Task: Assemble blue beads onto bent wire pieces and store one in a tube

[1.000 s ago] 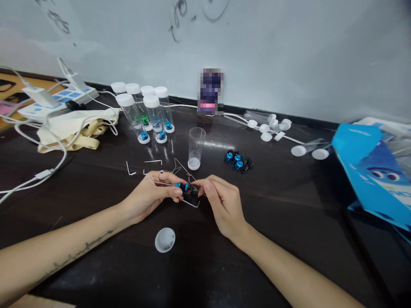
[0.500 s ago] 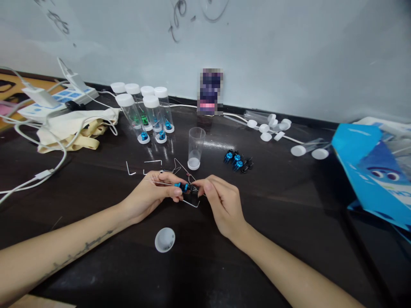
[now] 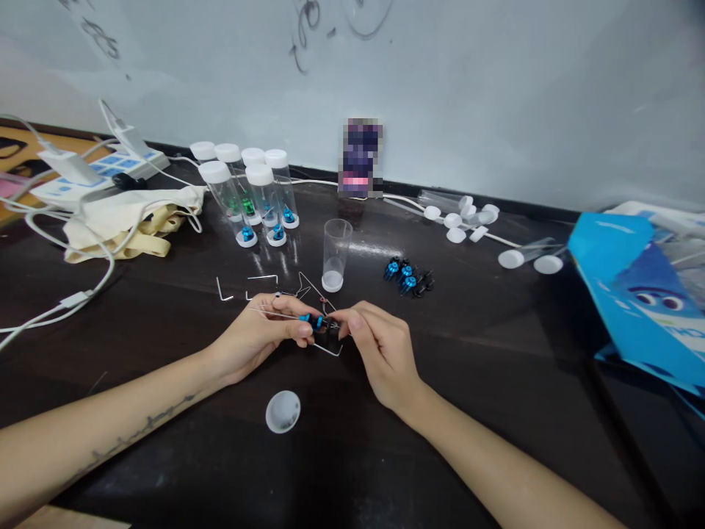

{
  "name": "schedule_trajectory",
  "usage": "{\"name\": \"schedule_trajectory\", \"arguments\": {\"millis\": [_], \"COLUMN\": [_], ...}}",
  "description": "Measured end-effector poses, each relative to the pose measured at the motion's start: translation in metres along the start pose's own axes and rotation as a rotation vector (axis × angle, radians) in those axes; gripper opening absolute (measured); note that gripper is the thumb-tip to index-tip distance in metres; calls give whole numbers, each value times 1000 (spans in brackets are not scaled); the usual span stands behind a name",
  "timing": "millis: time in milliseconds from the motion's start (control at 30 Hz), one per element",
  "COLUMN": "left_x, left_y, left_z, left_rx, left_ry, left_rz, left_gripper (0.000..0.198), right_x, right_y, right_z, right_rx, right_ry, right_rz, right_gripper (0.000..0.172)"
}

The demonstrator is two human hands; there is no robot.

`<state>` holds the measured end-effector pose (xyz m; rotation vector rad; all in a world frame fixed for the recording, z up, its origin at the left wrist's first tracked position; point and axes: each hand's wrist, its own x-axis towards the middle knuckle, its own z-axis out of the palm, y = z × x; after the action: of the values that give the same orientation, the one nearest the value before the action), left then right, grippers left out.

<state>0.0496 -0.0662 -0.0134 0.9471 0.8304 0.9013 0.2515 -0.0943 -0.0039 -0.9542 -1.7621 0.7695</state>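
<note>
Blue-black part (image 3: 315, 322): partly hidden by left fingers (image 3: 294, 330).
Phone screen (image 3: 360, 153): is blurred.
Blue bag (image 3: 611, 253): cut by right edge.

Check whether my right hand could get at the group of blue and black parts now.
Probably yes: nothing seems to stand between your right hand and the blue and black parts. That hand is busy at the held piece, though, so it may need freeing first.

Light was dim and cool. Glare streaked the table (image 3: 496, 367), the wall (image 3: 468, 88) darkened towards the right, coarse pixels covered the phone (image 3: 360, 156), and the bag (image 3: 617, 272) looked soft and stretched.
</note>
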Motion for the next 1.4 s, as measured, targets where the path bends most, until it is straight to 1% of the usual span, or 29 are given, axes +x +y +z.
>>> {"name": "schedule_trajectory", "arguments": {"millis": [200, 333, 467, 600, 733, 1400], "left_x": [0, 1, 1, 1, 0, 1], "left_y": [-1, -1, 0, 0, 0, 0], "left_z": [0, 0, 0, 1, 1, 2], "left_rx": [2, -6, -5, -3, 0, 14], "left_ry": [3, 2, 5, 4, 6, 22], "left_rz": [-2, 1, 3, 3, -3, 2], "left_gripper": [15, 15, 15, 16, 15, 17], "right_x": [0, 0, -1, -1, -1, 0], "right_y": [0, -1, -2, -1, 0, 0], "right_z": [0, 0, 0, 0, 0, 0], "right_rx": [-12, -6, -9, -11, -19, -16], "right_ry": [18, 2, 18, 0, 15, -2], "right_rz": [2, -5, 4, -2, 12, 11], "right_gripper": [31, 32, 31, 31, 31, 33]}}
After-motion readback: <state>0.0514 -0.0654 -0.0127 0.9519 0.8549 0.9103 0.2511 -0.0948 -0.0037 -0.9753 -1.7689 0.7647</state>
